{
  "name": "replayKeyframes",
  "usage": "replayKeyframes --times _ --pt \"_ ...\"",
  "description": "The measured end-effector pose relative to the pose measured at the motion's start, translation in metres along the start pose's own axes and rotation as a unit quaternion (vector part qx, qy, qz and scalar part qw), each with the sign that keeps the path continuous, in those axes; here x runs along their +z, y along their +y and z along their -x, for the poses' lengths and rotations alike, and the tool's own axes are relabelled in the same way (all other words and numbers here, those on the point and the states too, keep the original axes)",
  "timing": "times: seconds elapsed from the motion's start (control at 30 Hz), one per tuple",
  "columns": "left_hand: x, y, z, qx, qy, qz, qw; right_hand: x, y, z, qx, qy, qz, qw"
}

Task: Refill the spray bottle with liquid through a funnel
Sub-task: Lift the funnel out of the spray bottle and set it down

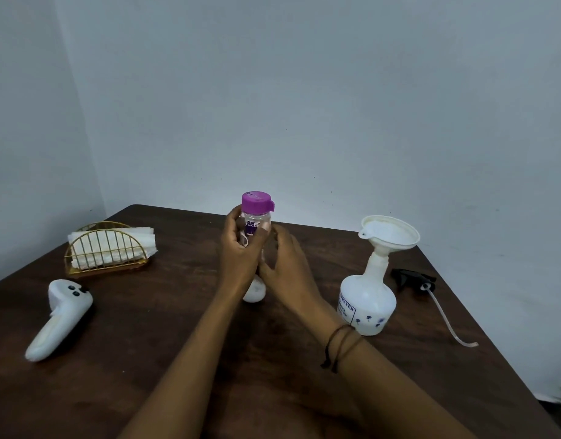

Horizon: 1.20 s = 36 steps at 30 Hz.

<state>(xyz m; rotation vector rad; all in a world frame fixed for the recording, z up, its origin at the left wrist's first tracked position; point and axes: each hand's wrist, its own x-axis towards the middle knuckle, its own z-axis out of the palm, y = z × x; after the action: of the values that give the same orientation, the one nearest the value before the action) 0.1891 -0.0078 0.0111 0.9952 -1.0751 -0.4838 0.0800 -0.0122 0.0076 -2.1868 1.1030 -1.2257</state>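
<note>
A clear bottle with a purple cap (256, 213) is held upright above the middle of the table. My left hand (241, 248) is wrapped around its body. My right hand (287, 264) rests against its lower right side, fingers loosely curled. The bottle's white base (254, 293) shows below the hands. To the right stands the white spray bottle (366, 299) with its top off and a white funnel (390, 234) seated in its neck. Its black spray head (413, 278) with a white dip tube (447, 318) lies on the table further right.
A gold wire holder with white napkins (109, 248) stands at the back left of the dark wooden table (146, 359). A white hand-held controller (60, 318) lies at the left. Grey walls stand close behind the table and on its left.
</note>
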Motion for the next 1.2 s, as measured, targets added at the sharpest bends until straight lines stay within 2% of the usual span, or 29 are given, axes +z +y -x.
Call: replayKeyframes --times 0.07,0.13,0.23,0.3,0.37,0.43,0.53,0.6,0.7,0.77,0.83,0.93,1.2 --pt "0.0 -0.001 0.002 -0.008 0.008 -0.005 1.0 -0.013 -0.008 0.023 -0.029 0.046 0.035 0.998" --pt "-0.001 -0.002 0.003 -0.017 0.014 -0.019 1.0 -0.029 -0.02 0.047 -0.118 0.11 0.037 0.986" --pt "0.002 0.003 0.007 0.015 0.026 -0.043 0.999 -0.062 -0.025 0.076 -0.262 0.23 0.056 0.936" --pt "0.007 0.01 0.012 0.066 0.084 -0.082 0.991 -0.086 -0.021 0.086 -0.303 0.316 0.095 0.894" --pt "0.014 0.02 0.019 0.152 0.155 -0.134 0.967 -0.107 -0.012 0.092 -0.289 0.392 0.11 0.867" --pt "0.024 0.031 0.029 0.244 0.176 -0.14 0.943 -0.12 0.003 0.092 -0.253 0.441 0.096 0.856" --pt "0.045 0.048 0.045 0.297 0.084 -0.1 0.946 -0.129 0.025 0.085 -0.18 0.455 0.083 0.868" --pt "0.062 0.057 0.055 0.257 0.009 -0.088 0.962 -0.131 0.033 0.083 -0.126 0.424 0.065 0.895" --pt "0.085 0.072 0.059 0.069 -0.058 -0.035 0.995 -0.132 0.044 0.08 -0.042 0.368 0.035 0.928" --pt "0.095 0.08 0.056 -0.074 -0.112 0.017 0.991 -0.131 0.049 0.078 -0.005 0.334 0.023 0.942" --pt "0.101 0.084 0.056 -0.147 -0.158 0.04 0.976 -0.131 0.053 0.078 0.009 0.306 0.023 0.952" --pt "0.108 0.087 0.06 -0.173 -0.184 0.049 0.966 -0.131 0.053 0.079 0.018 0.281 0.02 0.959" --pt "0.118 0.097 0.059 -0.224 -0.182 0.105 0.952 -0.13 0.051 0.079 0.031 0.268 0.002 0.963"
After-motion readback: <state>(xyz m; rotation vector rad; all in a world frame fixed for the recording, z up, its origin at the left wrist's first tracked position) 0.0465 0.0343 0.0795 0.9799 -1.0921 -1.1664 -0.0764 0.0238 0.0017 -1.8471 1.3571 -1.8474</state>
